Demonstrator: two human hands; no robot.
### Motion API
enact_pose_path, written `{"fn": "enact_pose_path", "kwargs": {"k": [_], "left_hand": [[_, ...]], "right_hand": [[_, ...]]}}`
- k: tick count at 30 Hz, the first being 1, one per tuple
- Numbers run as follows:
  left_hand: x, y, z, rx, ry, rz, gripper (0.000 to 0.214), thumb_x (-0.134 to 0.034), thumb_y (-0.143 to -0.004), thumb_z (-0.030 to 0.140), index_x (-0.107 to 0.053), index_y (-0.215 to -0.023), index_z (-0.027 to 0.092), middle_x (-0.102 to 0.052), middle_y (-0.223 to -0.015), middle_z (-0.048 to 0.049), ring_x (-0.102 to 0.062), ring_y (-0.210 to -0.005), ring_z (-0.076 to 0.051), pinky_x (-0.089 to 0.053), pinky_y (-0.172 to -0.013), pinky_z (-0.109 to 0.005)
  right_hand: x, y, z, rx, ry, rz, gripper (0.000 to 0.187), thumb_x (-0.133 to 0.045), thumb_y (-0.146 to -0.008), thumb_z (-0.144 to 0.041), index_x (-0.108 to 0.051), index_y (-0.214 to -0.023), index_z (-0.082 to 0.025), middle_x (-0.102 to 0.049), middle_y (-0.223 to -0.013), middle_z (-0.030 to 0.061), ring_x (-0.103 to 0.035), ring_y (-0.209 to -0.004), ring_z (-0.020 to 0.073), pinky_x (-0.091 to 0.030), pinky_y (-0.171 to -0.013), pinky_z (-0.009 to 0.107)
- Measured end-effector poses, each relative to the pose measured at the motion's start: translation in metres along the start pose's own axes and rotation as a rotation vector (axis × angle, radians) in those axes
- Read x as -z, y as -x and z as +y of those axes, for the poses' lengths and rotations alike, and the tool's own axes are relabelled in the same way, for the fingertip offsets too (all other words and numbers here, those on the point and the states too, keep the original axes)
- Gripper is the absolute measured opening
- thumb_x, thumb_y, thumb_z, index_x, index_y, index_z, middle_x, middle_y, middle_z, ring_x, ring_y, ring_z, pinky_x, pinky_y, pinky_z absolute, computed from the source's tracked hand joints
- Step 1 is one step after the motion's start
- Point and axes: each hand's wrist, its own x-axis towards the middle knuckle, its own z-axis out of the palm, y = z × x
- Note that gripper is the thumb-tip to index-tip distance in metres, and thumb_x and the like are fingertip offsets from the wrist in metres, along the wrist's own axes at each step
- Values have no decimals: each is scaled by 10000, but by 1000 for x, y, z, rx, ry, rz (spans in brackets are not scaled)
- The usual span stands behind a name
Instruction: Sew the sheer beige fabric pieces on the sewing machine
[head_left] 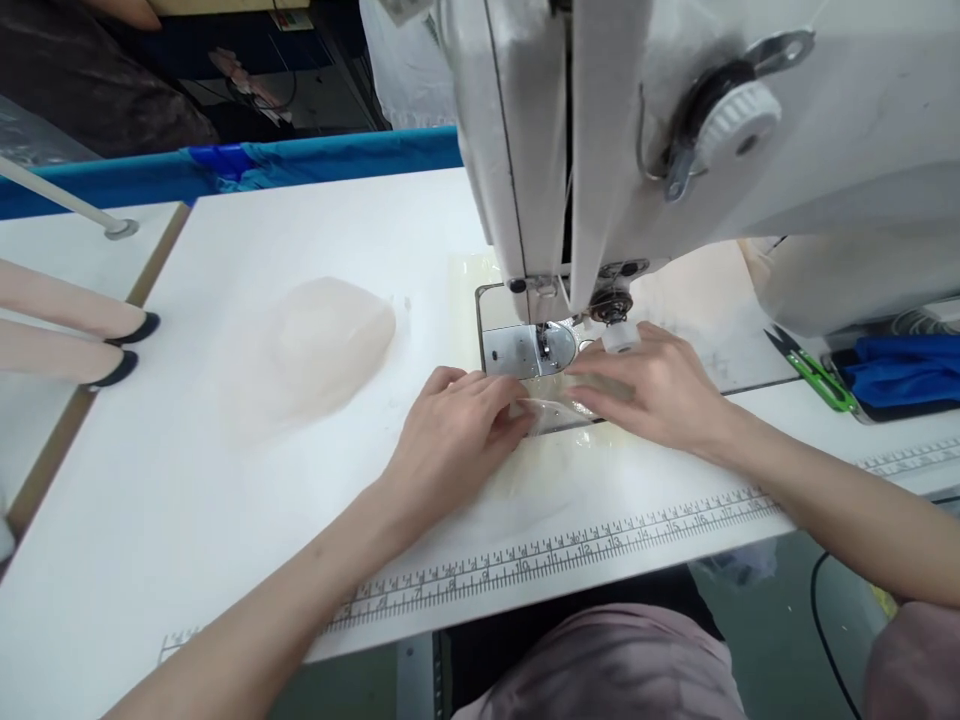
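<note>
A white sewing machine point(510, 150) stands over the table, its presser foot point(543, 342) above a metal plate point(506, 350). Just in front of the foot, a small piece of thin, see-through fabric point(553, 412) stretches between my hands. My left hand point(454, 430) pinches its left side with closed fingers, beside the plate. On the other side, my right hand point(664, 388) grips it between thumb and fingers, close under the machine head. The fabric's edges are hard to make out. Another sheer, pale beige piece point(330, 345) lies loose on the table to the left.
Green thread snips point(817, 375) lie at the right near a blue cloth point(907, 370) in a dark tray. A printed ruler point(525, 565) runs along the front edge. Two pale, black-tipped rods point(75, 305) jut in from the left. Another person's hand point(240, 75) shows beyond the table.
</note>
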Motion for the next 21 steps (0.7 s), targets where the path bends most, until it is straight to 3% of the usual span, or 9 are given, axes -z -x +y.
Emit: {"fn": "enact_pose_path", "kwargs": {"k": [3, 5, 8, 10, 12, 15, 18, 21], "left_hand": [[5, -1, 4, 112, 231, 6, 115, -498, -878, 265, -559, -812, 194, -609, -698, 13, -551, -646, -145, -435, -692, -350], [10, -2, 8, 195, 459, 5, 66, -508, -844, 240, -542, -815, 191, -630, -789, -7, -565, -696, -145, -449, -642, -312], [16, -4, 10, 296, 819, -16, 24, -502, -799, 191, -485, -816, 192, -618, -864, -15, -571, -683, -126, -483, -569, -272], [17, -5, 10, 339, 974, -35, 71, -496, -778, 162, -461, -830, 196, -584, -846, -4, -558, -637, -109, -500, -525, -256], [15, -6, 10, 365, 1037, -54, 111, -480, -767, 129, -465, -856, 195, -549, -793, 11, -540, -593, -97, -499, -492, -241], [12, -7, 11, 383, 1040, -53, 188, -446, -751, 80, -487, -899, 188, -541, -742, 17, -530, -569, -93, -481, -480, -224], [11, -7, 13, 391, 1009, -27, 195, -447, -754, 77, -511, -903, 184, -560, -743, 14, -521, -571, -91, -457, -483, -215], [13, -7, 14, 406, 995, -12, 169, -458, -762, 92, -519, -889, 185, -557, -727, 23, -497, -556, -85, -426, -475, -206]], "right_hand": [[4, -1, -8, -125, -243, -128, 334, -657, -816, -517, -718, -944, -215, -712, -870, 4, -615, -704, 139, -432, -606, 269], [7, -1, -12, -204, -365, -226, 264, -705, -786, -467, -721, -896, -227, -683, -774, -21, -554, -583, 102, -372, -491, 232], [10, 0, -13, -324, -600, -348, 148, -646, -853, -354, -710, -838, -222, -594, -578, -56, -448, -411, 64, -298, -389, 213], [10, 0, -14, -377, -780, -379, 156, -595, -887, -322, -691, -864, -200, -628, -633, -39, -493, -412, 64, -354, -397, 207], [8, -2, -15, -382, -869, -355, 141, -594, -885, -303, -672, -883, -185, -672, -771, -2, -586, -544, 91, -442, -491, 219], [3, -3, -21, -347, -834, -279, 134, -677, -823, -307, -649, -875, -187, -641, -782, -5, -563, -654, 107, -443, -562, 226], [-1, -4, -25, -352, -809, -246, 176, -735, -767, -309, -639, -855, -189, -611, -744, -27, -467, -559, 71, -371, -484, 208], [-1, -4, -23, -413, -940, -252, 135, -695, -804, -294, -634, -845, -181, -633, -754, -27, -421, -442, 35, -328, -400, 196]]}}
